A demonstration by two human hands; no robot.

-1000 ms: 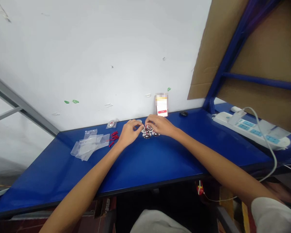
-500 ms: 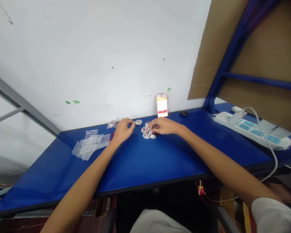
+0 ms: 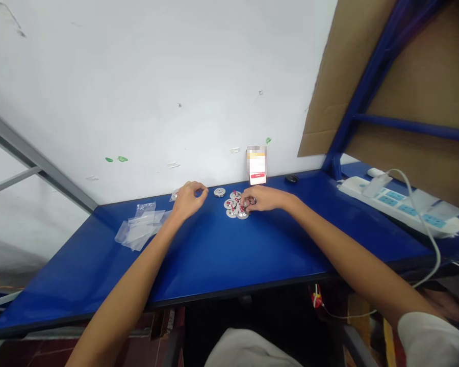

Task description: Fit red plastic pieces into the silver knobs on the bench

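My left hand [image 3: 189, 201] hovers above the back of the blue table, left of centre. Its fingers are curved, thumb tip close to the forefinger, with nothing visible between them. Partly behind it lies a small clear bag [image 3: 173, 195]. My right hand [image 3: 257, 198] reaches down to a group of round metal discs [image 3: 231, 205] with red marks or cords on them. Its thumb and fingers close on the rim of a metal disc [image 3: 242, 214] at the group's front right. Between the hands, nearer the wall, sits a thicker grey disc [image 3: 219, 192].
Flat clear plastic bags [image 3: 141, 228] overlap on the left of the table. A lit phone [image 3: 257, 165] leans against the wall, with a small black object [image 3: 291, 179] to its right. At the right stands a white power strip [image 3: 398, 204] with a cable.
My left hand has shifted slightly left, over the red items that showed beside it. My right hand stays at the discs, its fingers now lower around the front right one.
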